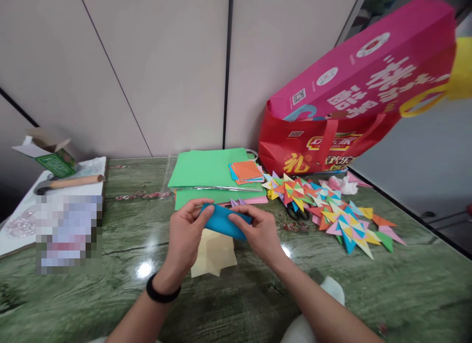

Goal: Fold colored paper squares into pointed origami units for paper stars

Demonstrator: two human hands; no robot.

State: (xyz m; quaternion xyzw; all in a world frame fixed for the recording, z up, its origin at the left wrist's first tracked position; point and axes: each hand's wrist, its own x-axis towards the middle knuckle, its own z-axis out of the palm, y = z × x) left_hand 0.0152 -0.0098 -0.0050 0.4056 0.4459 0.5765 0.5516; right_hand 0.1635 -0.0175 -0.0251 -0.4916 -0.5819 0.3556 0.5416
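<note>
Here, the left hand (185, 233) and right hand (262, 232) pinch blue paper (223, 221), a red bag (276, 142) beyond reading "礼".

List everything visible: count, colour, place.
Paper: 1, blue, centre
Loose sheets: 2+, cream, below paper
Stacked sheets: several, mostly green, behind paper
Small squares: stack, mostly orange, on stacked sheets
Folded pieces: many, multicoloured, right
Handles: 1 pair, black, by folded pieces
Wad: 1, white, by folded pieces
Bag: 1, red, back right
Package: 1, pink, above bag
Yellow item: 1, yellow, right edge
Hammer: 1, brown handle, left
Carton: 1, green and white, behind hammer
Board: 1, white, under hammer
Table: 1, green, underneath
Wall: 1, pale, behind
Unclear shape: 1, white, by right forearm
Wristband: 1, black, left wrist
Left hand: 1, bare, holding paper
Right hand: 1, bare, holding paper
</note>
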